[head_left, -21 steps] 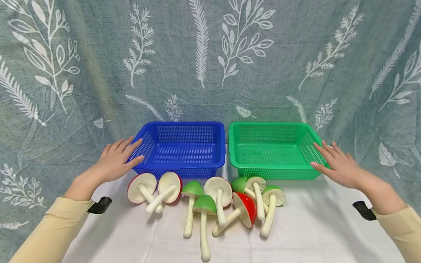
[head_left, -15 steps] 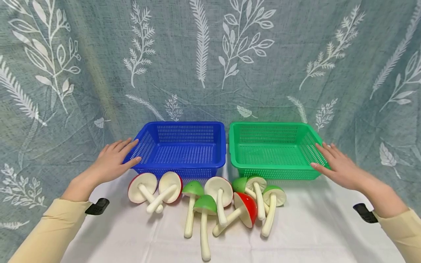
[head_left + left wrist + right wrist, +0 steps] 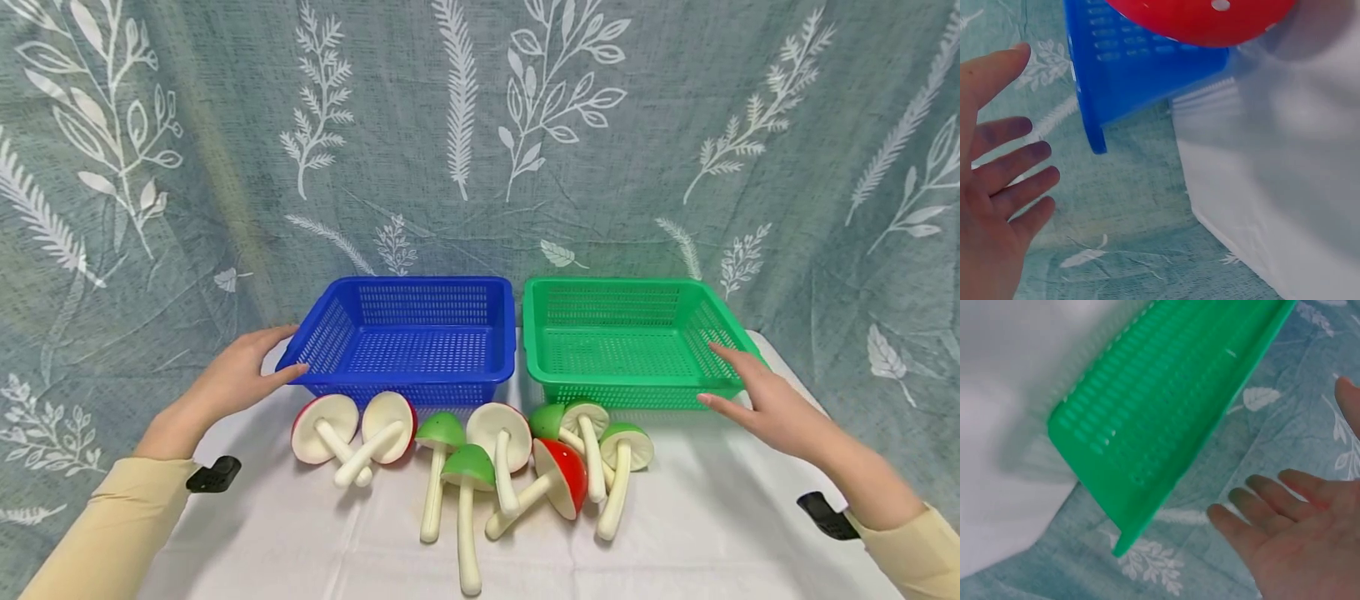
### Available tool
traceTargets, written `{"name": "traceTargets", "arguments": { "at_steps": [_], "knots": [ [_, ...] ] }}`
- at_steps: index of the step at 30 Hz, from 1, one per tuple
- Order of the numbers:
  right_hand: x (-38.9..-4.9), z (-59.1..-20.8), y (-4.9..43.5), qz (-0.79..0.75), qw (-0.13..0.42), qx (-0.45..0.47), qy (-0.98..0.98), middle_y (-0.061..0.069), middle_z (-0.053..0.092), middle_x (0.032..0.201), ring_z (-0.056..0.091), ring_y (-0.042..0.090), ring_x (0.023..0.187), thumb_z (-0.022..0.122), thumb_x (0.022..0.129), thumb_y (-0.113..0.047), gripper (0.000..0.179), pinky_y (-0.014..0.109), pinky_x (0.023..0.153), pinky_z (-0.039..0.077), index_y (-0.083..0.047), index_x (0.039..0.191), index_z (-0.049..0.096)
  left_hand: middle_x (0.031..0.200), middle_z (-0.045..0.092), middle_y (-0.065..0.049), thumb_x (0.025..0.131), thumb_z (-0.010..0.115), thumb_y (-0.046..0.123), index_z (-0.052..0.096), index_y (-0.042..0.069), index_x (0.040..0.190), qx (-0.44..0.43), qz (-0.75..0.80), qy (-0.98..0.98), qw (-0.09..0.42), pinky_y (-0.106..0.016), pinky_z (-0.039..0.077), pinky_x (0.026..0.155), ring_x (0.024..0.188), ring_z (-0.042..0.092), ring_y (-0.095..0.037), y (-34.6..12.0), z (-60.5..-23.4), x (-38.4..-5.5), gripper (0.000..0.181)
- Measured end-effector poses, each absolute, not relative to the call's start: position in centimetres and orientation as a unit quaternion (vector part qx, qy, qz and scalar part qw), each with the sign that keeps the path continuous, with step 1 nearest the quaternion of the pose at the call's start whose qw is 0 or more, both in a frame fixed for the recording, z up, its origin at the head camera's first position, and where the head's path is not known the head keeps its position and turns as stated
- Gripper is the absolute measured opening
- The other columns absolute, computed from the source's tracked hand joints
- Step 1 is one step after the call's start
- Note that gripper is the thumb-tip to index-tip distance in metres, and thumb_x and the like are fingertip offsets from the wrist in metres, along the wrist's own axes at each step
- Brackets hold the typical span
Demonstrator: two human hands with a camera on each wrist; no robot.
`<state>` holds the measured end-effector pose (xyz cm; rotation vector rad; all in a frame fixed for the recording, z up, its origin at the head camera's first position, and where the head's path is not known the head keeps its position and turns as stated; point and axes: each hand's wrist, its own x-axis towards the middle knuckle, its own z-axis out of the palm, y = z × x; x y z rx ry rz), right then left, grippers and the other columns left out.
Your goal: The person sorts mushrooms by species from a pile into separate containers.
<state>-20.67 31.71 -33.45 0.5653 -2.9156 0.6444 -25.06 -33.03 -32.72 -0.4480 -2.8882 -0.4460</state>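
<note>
Blue basket (image 3: pixel 420 350) and green basket (image 3: pixel 618 354) sit side by side on the worktop (image 3: pixel 315 542), long ways left to right — blue nearer the left hand (image 3: pixel 236 375), green nearer the right hand (image 3: pixel 783 412). Both hands hold nothing, thumbs apart from fingers.

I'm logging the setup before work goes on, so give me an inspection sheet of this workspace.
Surface: white cloth, lightly creased.
Job's things: four red-capped mushrooms and five green-capped mushrooms, some overlapping, lie in front of the blue basket and green basket; no mushrooms inside either basket.
Clutter: nothing seen.
Hands: left hand open beside the blue basket's outer end; right hand open beside the green basket's outer end; both hold nothing.
Cables: nothing seen.
Surroundings: grey-green curtain with white leaf prints behind the baskets; a black device shows at each wrist.
</note>
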Motion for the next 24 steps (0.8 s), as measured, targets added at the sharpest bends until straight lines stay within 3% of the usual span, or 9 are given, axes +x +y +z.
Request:
{"name": "traceTargets", "arguments": {
  "at_steps": [6,9,13,16,24],
  "knots": [
    [-19.8,-35.0,31.2,0.235,0.124,0.209,-0.941,0.021,0.042,0.142,0.043,0.041,0.124,0.066,0.090,-0.031,0.069,0.056,0.089,0.042,-0.009,0.146,0.033,0.134,0.048,-0.032,0.087,0.066,0.042,0.044,-0.001,0.139,-0.138,-0.171,-0.971,0.090,-0.064,0.036,0.096,0.123,0.042,-0.052,-33.8,-33.2,-25.7,0.070],
    [-19.4,-35.7,30.8,0.252,0.149,0.218,-0.931,0.013,0.051,0.135,0.049,0.019,0.122,0.069,0.088,-0.027,0.061,0.031,0.094,0.046,-0.010,0.140,0.042,0.132,0.049,-0.034,0.087,0.066,0.045,0.044,-0.001,0.139,-0.123,-0.178,-0.973,0.080,-0.065,0.038,0.092,0.120,0.044,-0.053,-34.1,-33.2,-26.1,0.072],
    [-19.0,-36.5,30.2,0.297,0.150,0.220,-0.917,0.009,0.058,0.127,0.045,-0.012,0.114,0.072,0.085,-0.022,0.054,0.002,0.091,0.037,-0.010,0.133,0.050,0.130,0.049,-0.036,0.086,0.065,0.049,0.044,-0.001,0.139,-0.104,-0.188,-0.975,0.060,-0.064,0.041,0.088,0.116,0.047,-0.055,-34.4,-33.1,-26.4,0.076],
    [-18.8,-37.0,29.7,0.334,0.127,0.212,-0.909,0.008,0.060,0.125,0.046,-0.017,0.110,0.072,0.085,-0.022,0.050,0.006,0.089,0.043,-0.011,0.130,0.053,0.130,0.050,-0.034,0.084,0.065,0.052,0.045,0.001,0.139,-0.091,-0.202,-0.974,0.048,-0.062,0.043,0.087,0.116,0.047,-0.054,-34.5,-33.2,-26.6,0.078],
    [-18.7,-37.9,28.6,0.411,0.018,0.182,-0.893,0.014,0.059,0.126,0.057,-0.007,0.106,0.067,0.089,-0.026,0.049,0.023,0.085,0.054,-0.006,0.131,0.051,0.130,0.051,-0.033,0.084,0.067,0.051,0.047,-0.001,0.137,-0.070,-0.223,-0.972,0.031,-0.060,0.044,0.089,0.118,0.047,-0.053,-35.0,-33.9,-26.7,0.077]
  ]
}}
